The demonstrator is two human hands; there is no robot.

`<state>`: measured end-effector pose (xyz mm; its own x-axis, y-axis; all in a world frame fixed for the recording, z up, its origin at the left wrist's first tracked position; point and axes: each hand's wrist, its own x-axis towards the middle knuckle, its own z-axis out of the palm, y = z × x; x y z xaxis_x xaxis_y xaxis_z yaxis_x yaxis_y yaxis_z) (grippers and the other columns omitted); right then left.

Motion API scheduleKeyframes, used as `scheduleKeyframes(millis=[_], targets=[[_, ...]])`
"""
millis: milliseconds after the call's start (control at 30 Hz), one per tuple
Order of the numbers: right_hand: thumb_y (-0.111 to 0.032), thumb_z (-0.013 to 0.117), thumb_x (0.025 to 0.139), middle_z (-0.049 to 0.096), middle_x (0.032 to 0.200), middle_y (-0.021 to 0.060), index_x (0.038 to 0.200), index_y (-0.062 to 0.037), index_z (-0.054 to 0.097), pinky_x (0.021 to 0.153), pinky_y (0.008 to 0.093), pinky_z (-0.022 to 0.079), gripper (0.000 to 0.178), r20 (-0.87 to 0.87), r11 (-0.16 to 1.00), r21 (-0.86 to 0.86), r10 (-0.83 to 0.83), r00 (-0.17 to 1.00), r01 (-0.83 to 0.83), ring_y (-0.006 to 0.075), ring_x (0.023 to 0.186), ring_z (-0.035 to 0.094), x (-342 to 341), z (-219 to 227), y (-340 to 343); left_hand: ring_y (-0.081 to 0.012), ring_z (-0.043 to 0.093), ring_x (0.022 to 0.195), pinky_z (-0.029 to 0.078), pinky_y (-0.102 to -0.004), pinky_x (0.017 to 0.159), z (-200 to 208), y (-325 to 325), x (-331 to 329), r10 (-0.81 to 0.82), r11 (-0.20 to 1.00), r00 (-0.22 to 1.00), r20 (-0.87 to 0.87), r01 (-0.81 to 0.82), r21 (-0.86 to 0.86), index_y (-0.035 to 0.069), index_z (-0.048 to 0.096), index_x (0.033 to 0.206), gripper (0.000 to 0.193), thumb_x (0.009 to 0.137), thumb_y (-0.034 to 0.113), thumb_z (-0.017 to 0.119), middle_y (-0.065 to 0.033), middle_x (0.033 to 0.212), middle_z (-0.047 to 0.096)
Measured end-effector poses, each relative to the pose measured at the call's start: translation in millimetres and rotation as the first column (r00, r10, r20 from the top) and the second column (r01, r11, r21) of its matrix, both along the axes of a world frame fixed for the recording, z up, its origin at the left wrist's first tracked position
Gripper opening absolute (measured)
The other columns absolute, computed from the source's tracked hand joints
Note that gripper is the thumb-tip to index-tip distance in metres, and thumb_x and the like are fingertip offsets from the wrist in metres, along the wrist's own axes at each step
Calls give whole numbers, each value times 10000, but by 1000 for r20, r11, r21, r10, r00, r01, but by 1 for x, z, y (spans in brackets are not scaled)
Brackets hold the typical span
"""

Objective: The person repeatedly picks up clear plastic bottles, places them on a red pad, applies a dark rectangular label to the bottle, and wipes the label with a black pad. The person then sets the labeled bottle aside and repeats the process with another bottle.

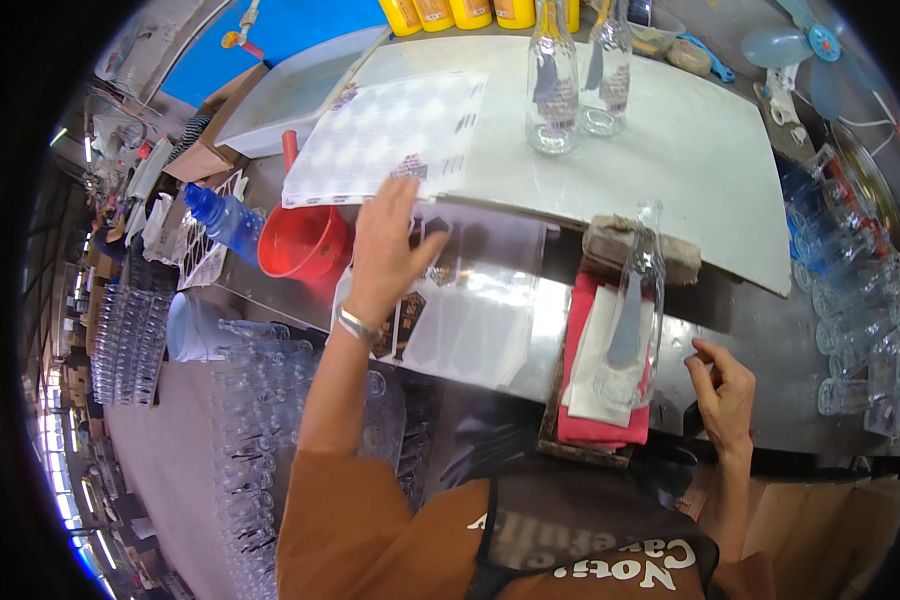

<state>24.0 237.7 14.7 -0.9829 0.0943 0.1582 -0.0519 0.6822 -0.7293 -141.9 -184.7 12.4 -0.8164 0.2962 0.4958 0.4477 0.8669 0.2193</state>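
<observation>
My left hand (390, 245) reaches over the near edge of a white sheet of printed decals (380, 140), its fingers stretched out and the thumb apart. Its fingertips are at a small dark printed decal on that edge; whether they touch it I cannot tell. A clear glass bottle (630, 320) lies on a white cloth (582, 390) over a red cloth (620, 432), its neck against a cloth-wrapped block (598, 245). A grey-blue patch shows on the bottle. Right of it, my right hand (722, 390) hovers with loosely curled fingers, thumb and index slightly apart, holding nothing visible.
Two clear bottles with decals (553, 100) stand on the white board (710, 190). Yellow bottles (435, 14) line the back. A red dipper (300, 243) and blue-capped bottle (232, 222) stand left. Many glass bottles (255, 440) fill the lower left; more glassware (840, 335) lies right, below a fan (820, 45).
</observation>
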Motion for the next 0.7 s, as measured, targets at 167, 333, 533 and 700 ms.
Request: scheduleKeyframes(millis=[167, 333, 533, 700], targets=[[-74, 727, 845, 716, 853, 76, 1154, -4, 695, 524, 267, 416, 318, -1, 997, -71, 42, 999, -42, 95, 508, 451, 13, 7, -4, -298, 647, 1104, 474, -406, 977, -21, -25, -32, 3, 998, 987, -158, 8, 68, 43, 686, 1094, 243, 854, 66, 713, -115, 1154, 702], [-63, 815, 753, 661, 1052, 59, 1498, -37, 432, 493, 218, 387, 839, 40, 967, -160, 208, 977, -199, 48, 499, 401, 35, -11, -12, -59, 630, 842, 491, -228, 717, -10, 22, 15, -141, 620, 925, 353, -195, 760, -4, 713, 1161, 238, 974, 136, 669, -8, 981, 735], [-141, 805, 773, 652, 1024, 157, 1488, -31, 417, 658, 405, 525, 821, -119, 974, 98, 213, 970, -202, 322, 746, 640, 30, -26, -39, -237, 634, 1190, 479, -351, 1025, 30, 144, 91, -326, 805, 931, 163, 183, 564, -7, 624, 1324, 454, 906, 137, 728, -149, 1339, 644], [-162, 812, 767, 643, 969, 155, 1475, -26, 435, 657, 401, 531, 813, -156, 968, 142, 227, 961, -205, 326, 769, 654, 29, -19, -40, -335, 430, 1421, 299, -512, 1173, 35, 184, 137, -438, 895, 894, 91, 425, 133, 34, 532, 1416, 684, 816, 224, 800, -200, 1514, 465]])
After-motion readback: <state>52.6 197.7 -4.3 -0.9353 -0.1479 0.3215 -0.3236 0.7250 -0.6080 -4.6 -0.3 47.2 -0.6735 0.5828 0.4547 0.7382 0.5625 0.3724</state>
